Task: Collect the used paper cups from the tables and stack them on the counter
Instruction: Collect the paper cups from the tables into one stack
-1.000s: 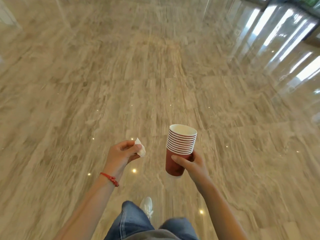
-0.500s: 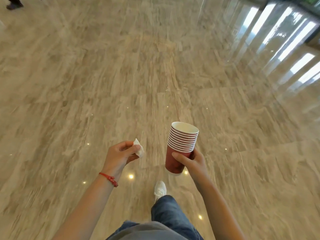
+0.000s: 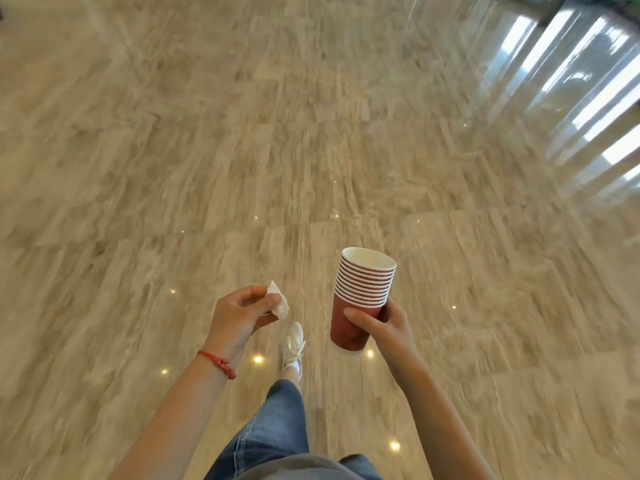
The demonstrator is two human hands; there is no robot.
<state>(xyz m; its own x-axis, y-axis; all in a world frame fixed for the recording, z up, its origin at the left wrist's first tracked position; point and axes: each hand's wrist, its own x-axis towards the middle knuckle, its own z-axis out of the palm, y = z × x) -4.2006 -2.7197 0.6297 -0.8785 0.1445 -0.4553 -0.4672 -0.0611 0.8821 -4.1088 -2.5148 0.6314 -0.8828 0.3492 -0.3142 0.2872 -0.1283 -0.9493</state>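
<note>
Both forearms reach forward: right hand (image 3: pixel 384 327) grips stacked cups (image 3: pixel 362 296) (upright), left hand (image 3: pixel 239 315) pinches tissue (image 3: pixel 278 303).

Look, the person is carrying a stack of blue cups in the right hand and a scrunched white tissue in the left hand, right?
Almost. The stack of cups is red, not blue, as the head view shows. The rest holds: the right hand grips it, and the left hand pinches the scrunched white tissue.

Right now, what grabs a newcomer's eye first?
The nested stack of red paper cups, upright, gripped low by the right hand at centre frame. Beside it, the left hand pinches a crumpled white tissue. Bright window glare streaks the glossy floor at upper right.
</note>
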